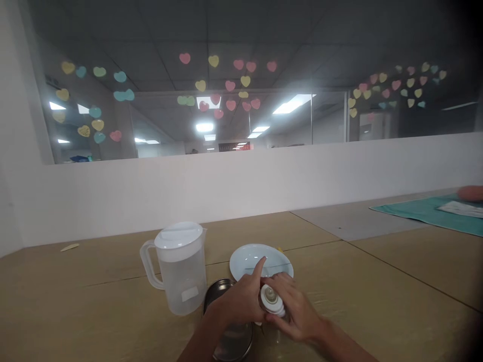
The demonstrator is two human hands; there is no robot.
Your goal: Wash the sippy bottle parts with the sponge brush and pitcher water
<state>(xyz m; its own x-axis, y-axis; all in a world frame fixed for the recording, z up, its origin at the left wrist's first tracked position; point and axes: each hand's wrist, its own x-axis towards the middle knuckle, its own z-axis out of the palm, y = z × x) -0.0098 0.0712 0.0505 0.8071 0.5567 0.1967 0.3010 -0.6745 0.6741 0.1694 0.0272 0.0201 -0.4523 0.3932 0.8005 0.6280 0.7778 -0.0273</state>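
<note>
My right hand [300, 309] is wrapped round a white round-topped object [271, 297] with a raised beige nub in its middle; its kind I cannot make out. My left hand [243, 299] presses against the object's left side, thumb stretched up and the other fingers mostly hidden. Below my left forearm stands a metal container [217, 287], largely covered by the arm. A pale shallow bowl [245, 254] sits just beyond my hands. To the left is a translucent plastic pitcher [183, 281] with a white lid and a handle.
The wooden table [105, 322] meets a white wall [151, 196] under a window with heart-shaped sticky notes. A thin yellowish piece [70, 247] lies at the far left. On the right, a teal cloth [422, 211] carries a white sheet [462, 208], beside a reddish rounded shape [470, 193].
</note>
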